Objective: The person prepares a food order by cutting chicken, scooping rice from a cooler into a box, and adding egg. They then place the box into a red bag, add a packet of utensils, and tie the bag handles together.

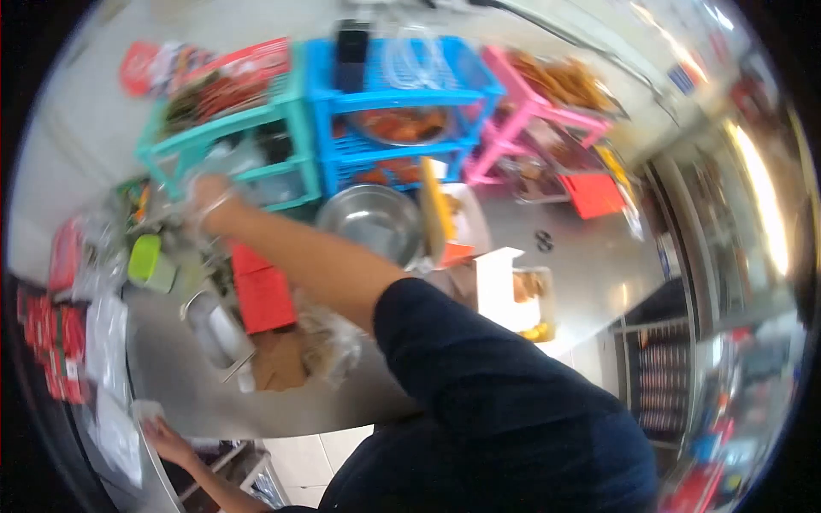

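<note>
Teal rack [227, 128], long edge slanting up-right

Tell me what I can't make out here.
Whatever the right hand touches: head view, motion blur.
Pale translucent material at the left hand: head view, blurred, unidentifiable.
Part of the round steel bowl: head view, behind the bare right forearm.
Any print on the far-left red packages: head view, too small.

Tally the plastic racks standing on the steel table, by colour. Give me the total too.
Teal rack: 1
Blue rack: 1
Pink rack: 1
Total: 3
</note>
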`<state>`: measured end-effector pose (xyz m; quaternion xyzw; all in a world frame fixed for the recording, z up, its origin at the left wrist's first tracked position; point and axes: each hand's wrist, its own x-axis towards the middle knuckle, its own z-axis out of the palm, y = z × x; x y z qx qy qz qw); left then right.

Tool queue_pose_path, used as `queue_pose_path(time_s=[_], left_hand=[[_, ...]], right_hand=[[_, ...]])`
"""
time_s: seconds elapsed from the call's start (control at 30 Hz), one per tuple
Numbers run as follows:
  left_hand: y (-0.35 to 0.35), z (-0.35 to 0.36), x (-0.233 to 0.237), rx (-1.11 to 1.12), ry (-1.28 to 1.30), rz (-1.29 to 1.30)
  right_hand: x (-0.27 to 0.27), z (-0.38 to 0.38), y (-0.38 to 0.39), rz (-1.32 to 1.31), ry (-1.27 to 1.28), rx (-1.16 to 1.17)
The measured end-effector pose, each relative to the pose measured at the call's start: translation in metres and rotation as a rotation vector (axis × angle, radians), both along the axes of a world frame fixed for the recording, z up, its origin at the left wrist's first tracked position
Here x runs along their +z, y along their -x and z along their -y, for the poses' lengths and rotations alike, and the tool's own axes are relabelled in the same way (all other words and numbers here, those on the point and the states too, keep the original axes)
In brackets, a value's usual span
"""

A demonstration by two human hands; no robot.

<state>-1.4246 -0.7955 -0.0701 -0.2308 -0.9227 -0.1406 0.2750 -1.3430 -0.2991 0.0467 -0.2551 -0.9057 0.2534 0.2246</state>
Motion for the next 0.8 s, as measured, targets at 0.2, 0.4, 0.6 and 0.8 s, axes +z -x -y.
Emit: queue_pose_path(time_s=[0.2,0.4,0.6,0.8], left_hand=[[-0.198,-0.122,0.132,-0.224,-0.663,0.224],[-0.384,-0.211,0.152,-0.545,-0.888,0.347],[-0.536,-0.298,0.148,-0.851,-0.834,1.039],[-0.597,-0.342,0.156,-1.099,-0.736,1.167]], right_hand=[[0.085,-0.009,-0.177,-0.4,-0.068,0.265],[0.072,-0.08,-0.493,-0.555,0.622,0.333],[-0.005,-0.086,-0.632,0.286,0.401,0.022],[-0.067,-0.134,-0.608,0.72,-0.046,0.094]])
